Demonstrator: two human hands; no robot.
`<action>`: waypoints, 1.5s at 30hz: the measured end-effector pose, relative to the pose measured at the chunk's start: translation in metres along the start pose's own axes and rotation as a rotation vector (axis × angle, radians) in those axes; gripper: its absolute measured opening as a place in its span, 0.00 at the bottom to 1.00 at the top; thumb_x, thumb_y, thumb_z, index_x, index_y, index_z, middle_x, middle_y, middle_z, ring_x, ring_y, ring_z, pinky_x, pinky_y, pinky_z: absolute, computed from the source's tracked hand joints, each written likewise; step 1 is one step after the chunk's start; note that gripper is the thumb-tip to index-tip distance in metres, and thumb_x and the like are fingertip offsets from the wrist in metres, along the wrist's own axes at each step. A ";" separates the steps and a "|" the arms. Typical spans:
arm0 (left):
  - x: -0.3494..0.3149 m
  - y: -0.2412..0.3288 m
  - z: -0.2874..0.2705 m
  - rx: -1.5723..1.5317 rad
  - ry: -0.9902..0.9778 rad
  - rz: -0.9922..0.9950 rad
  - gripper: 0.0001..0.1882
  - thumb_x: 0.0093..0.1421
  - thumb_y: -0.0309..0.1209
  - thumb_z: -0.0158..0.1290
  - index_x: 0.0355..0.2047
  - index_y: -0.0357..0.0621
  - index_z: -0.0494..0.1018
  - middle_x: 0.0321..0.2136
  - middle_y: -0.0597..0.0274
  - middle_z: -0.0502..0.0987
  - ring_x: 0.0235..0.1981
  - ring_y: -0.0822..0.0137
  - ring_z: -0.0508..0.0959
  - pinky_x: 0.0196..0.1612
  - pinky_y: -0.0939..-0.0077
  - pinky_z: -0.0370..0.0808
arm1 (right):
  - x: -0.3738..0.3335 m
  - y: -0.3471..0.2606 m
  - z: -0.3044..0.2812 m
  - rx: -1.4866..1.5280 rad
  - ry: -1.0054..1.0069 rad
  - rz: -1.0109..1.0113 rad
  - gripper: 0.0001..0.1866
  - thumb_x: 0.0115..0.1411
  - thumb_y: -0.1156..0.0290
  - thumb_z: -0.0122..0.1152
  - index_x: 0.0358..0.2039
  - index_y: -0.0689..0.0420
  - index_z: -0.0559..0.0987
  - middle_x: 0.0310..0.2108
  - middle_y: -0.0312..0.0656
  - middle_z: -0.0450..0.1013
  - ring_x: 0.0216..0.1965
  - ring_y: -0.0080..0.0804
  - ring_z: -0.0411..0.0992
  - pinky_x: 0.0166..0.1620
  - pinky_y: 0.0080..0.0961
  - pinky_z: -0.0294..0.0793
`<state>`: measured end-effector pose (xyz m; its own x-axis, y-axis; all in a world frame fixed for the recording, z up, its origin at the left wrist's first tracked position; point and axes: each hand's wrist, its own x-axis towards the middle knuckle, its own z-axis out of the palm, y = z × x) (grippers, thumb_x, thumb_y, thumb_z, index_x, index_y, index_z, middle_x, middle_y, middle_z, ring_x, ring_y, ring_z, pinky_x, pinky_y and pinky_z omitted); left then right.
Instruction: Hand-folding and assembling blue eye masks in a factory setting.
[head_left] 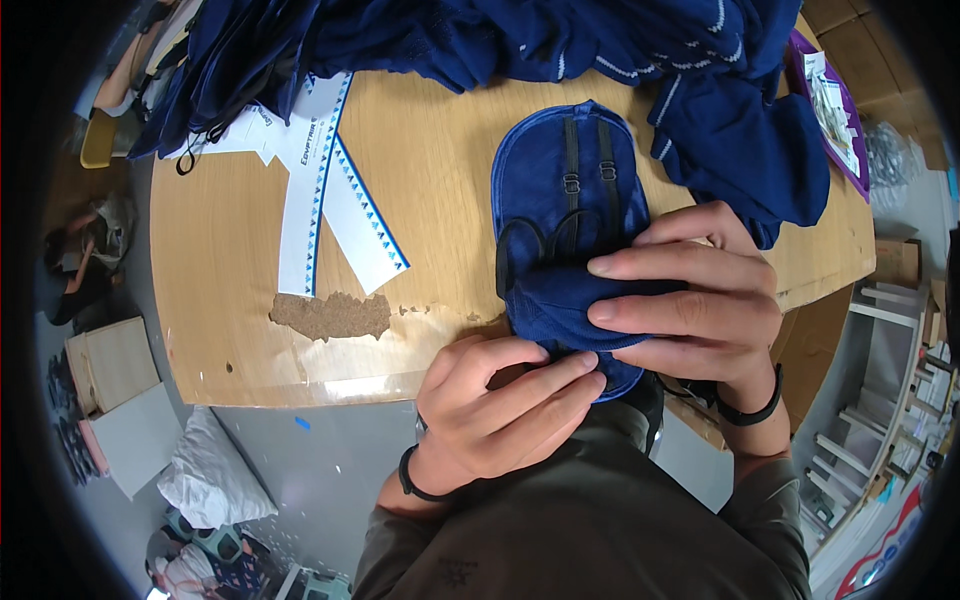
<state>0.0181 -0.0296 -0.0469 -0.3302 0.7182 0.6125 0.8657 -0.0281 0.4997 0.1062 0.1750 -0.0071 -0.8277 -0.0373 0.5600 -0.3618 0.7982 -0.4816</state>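
At the table's near edge lies a long, rounded navy piece that looks like an eye mask, with two thin black straps and small sliders on its upper half. Folded navy knit cloth, possibly a sock, lies across its middle. My right hand grips this cloth from the right, its fingers lying over the top. From the lower left, my left hand pinches the near end of the bundle, fingertips pressed together. What lies beneath the fingers is hidden.
White paper bands with blue patterned edges lie on the wooden table, near a worn patch. A heap of navy knit cloth covers the far side. A purple tray with small packets stands at the far right.
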 end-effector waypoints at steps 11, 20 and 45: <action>-0.004 -0.001 0.003 0.023 0.053 0.012 0.11 0.42 0.33 0.63 0.30 0.57 0.82 0.34 0.80 0.82 0.35 0.69 0.73 0.33 0.80 0.68 | 0.002 0.005 0.004 0.185 -0.006 0.139 0.17 0.37 0.70 0.72 0.33 0.52 0.87 0.37 0.38 0.80 0.36 0.36 0.75 0.39 0.28 0.76; -0.003 0.001 0.001 0.117 0.085 0.018 0.11 0.43 0.33 0.63 0.30 0.61 0.83 0.38 0.73 0.79 0.41 0.64 0.73 0.35 0.72 0.72 | -0.002 0.008 0.005 0.190 0.010 0.032 0.18 0.35 0.69 0.74 0.31 0.58 0.86 0.36 0.49 0.80 0.35 0.42 0.77 0.38 0.31 0.77; 0.018 0.011 -0.001 0.231 -0.118 -0.344 0.27 0.52 0.37 0.58 0.52 0.38 0.73 0.51 0.54 0.77 0.59 0.52 0.70 0.56 0.66 0.60 | -0.014 0.004 0.001 0.370 0.459 0.413 0.21 0.34 0.83 0.78 0.34 0.67 0.83 0.36 0.51 0.79 0.41 0.38 0.78 0.45 0.30 0.76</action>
<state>0.0210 -0.0181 -0.0301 -0.5804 0.7338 0.3531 0.7787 0.3734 0.5041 0.1158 0.1778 -0.0171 -0.6942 0.5448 0.4705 -0.2471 0.4336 -0.8666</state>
